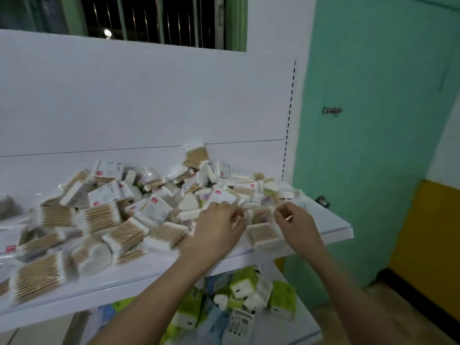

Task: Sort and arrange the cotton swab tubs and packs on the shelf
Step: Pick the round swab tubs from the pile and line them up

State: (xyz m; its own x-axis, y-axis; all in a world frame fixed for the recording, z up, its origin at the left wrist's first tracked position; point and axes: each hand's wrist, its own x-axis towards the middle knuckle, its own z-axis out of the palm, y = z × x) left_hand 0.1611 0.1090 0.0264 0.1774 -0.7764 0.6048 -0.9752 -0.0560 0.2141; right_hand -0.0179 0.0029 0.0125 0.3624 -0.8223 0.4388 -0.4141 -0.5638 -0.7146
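My left hand (219, 226): fingers curled over swab pack heap (119, 220), hold unclear. My right hand (295, 224): pinching single swab stick (288, 217). Square pack (262, 234) between hands, white shelf (331, 227) right end.

A barred window (149, 18) with a green frame sits above the white back panel (149, 95). To the right stands a green door (373, 120) with a metal latch (331, 110) and a round knob (323, 201). A yellow panel (428, 245) adjoins it low down. Green and white packets (249, 292) lie heaped on the lower tier.
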